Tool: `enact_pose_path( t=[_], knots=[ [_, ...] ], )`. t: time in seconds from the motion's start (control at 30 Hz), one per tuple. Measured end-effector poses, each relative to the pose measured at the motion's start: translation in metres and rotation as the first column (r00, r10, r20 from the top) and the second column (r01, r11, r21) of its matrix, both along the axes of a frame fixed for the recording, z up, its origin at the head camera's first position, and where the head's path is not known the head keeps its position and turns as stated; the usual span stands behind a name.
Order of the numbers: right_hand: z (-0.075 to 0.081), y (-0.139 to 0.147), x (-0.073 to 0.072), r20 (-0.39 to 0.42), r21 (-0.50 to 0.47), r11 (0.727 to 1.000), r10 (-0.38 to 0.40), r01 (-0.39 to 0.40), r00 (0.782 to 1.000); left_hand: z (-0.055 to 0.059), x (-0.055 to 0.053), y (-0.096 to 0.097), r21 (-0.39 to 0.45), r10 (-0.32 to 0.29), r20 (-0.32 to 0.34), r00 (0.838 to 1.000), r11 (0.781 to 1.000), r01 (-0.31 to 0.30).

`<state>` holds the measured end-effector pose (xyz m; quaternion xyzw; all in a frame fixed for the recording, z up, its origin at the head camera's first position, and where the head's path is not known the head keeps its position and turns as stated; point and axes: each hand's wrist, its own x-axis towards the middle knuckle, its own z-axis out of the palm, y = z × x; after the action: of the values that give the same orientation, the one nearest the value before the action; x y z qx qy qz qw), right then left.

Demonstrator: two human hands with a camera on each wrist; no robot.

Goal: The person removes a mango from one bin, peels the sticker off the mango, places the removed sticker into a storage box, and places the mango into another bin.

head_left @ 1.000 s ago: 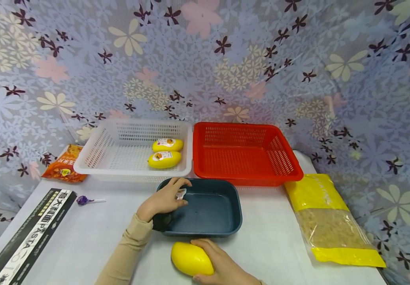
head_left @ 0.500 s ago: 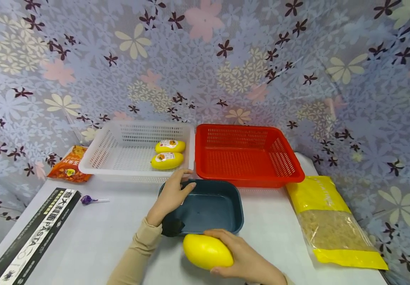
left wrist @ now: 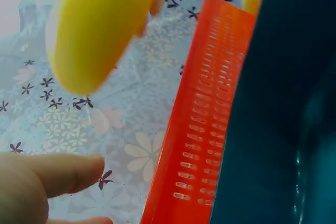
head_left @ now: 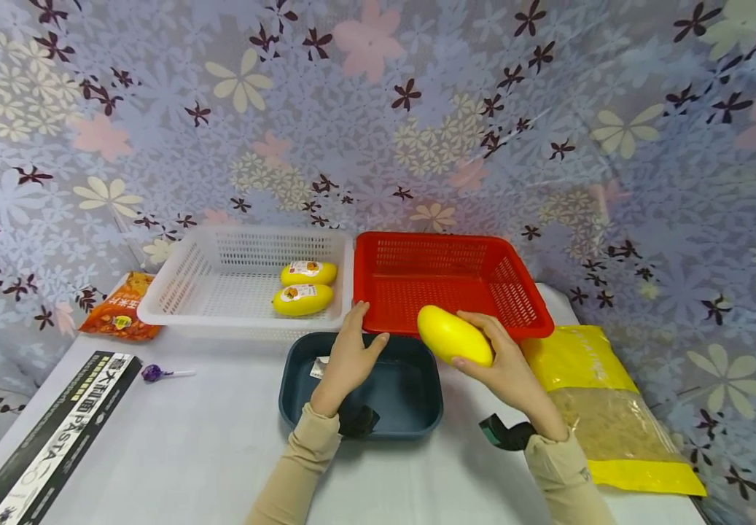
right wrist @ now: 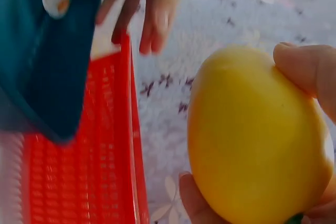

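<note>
My right hand grips a yellow mango between thumb and fingers, raised near the front rim of the red basket. Up close in the right wrist view, the mango shows a smooth side and a small green spot at its lower end. My left hand, fingers extended and thumb spread, holds nothing and hovers over the dark blue bin. A small white label shows inside that bin, partly hidden by the hand.
A white basket with two labelled mangoes stands left of the red one. An orange snack bag, a purple lollipop and a black pasta box lie at left. A yellow bag lies at right.
My right hand has lifted the mango from the front of the table, up and to the right, toward the red basket. My left hand has shifted right over the blue bin.
</note>
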<state>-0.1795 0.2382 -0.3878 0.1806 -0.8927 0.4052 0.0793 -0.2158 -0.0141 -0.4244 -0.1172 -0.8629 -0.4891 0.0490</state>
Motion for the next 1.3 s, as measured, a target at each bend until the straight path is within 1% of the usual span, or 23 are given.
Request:
enact_pose_path(
  t=[0.13, 0.2, 0.3, 0.4, 0.53, 0.73, 0.8, 0.87, 0.97, 1.1, 1.17, 1.3],
  knots=[
    [0.004, 0.004, -0.036, 0.096, -0.037, 0.999, 0.017, -0.013, 0.995, 0.0, 0.001, 0.002, -0.039, -0.016, 0.026, 1.0, 0.999, 0.017],
    [0.006, 0.003, -0.053, 0.152, -0.048, 0.999, 0.03, -0.023, 0.988, 0.001, 0.0, 0.002, -0.051, -0.03, 0.032, 0.999, 0.998, 0.032],
    [0.004, -0.003, -0.076, 0.213, -0.062, 0.997, 0.059, -0.046, 0.975, 0.001, -0.001, 0.003, -0.061, -0.053, 0.047, 0.997, 0.997, 0.056],
    [-0.002, -0.013, -0.093, 0.252, -0.077, 0.994, 0.095, -0.078, 0.963, -0.001, -0.002, 0.004, -0.072, -0.077, 0.065, 0.995, 0.994, 0.081],
    [-0.01, -0.026, -0.106, 0.285, -0.075, 0.992, 0.118, -0.101, 0.951, -0.003, -0.002, 0.005, -0.086, -0.09, 0.078, 0.993, 0.992, 0.096],
    [-0.02, -0.039, -0.118, 0.301, -0.084, 0.989, 0.145, -0.125, 0.943, -0.005, -0.003, 0.003, -0.094, -0.09, 0.068, 0.994, 0.991, 0.097],
    [-0.022, -0.042, -0.121, 0.299, -0.076, 0.989, 0.144, -0.127, 0.943, -0.006, -0.004, 0.002, -0.093, -0.09, 0.066, 0.994, 0.991, 0.096],
    [-0.022, -0.042, -0.121, 0.291, -0.062, 0.991, 0.133, -0.12, 0.947, -0.007, -0.004, 0.002, -0.092, -0.091, 0.067, 0.994, 0.991, 0.096],
    [-0.021, -0.041, -0.118, 0.279, -0.058, 0.993, 0.113, -0.101, 0.953, -0.006, -0.003, 0.001, -0.096, -0.094, 0.073, 0.993, 0.99, 0.101],
    [-0.017, -0.038, -0.11, 0.25, -0.057, 0.996, 0.084, -0.072, 0.964, -0.004, -0.001, -0.001, -0.096, -0.109, 0.074, 0.991, 0.989, 0.115],
    [-0.015, -0.037, -0.105, 0.233, -0.078, 0.995, 0.075, -0.058, 0.969, -0.003, 0.001, -0.002, -0.095, -0.116, 0.078, 0.99, 0.988, 0.123],
    [-0.01, -0.037, -0.094, 0.195, -0.163, 0.986, 0.078, -0.047, 0.978, 0.0, 0.004, -0.006, -0.118, -0.124, 0.097, 0.988, 0.984, 0.135]
  ],
)
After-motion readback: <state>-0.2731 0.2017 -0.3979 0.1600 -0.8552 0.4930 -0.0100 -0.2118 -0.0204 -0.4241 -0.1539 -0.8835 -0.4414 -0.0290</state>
